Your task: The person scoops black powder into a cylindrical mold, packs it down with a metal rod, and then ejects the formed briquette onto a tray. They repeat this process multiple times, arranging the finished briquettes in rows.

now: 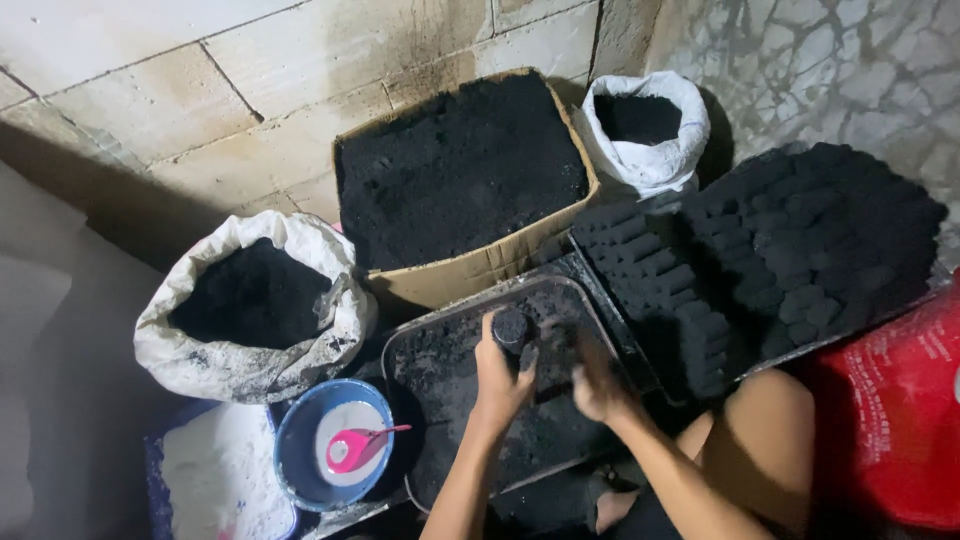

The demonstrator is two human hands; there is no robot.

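Gripping a black cylinder mould [511, 327] in left hand [498, 375], right hand [598, 382] blurred, grip unclear, over tray [405, 352], sacks, box nearby.

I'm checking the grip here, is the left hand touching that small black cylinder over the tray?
Touching. The head view shows the left hand wrapped around the black cylinder, fingers against its side with no gap, above the dark tray.

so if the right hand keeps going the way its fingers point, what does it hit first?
Probably the black powder in the metal tray. The right hand is motion-blurred and points up and left, toward the small cylinder held by the left hand; depth is unclear.
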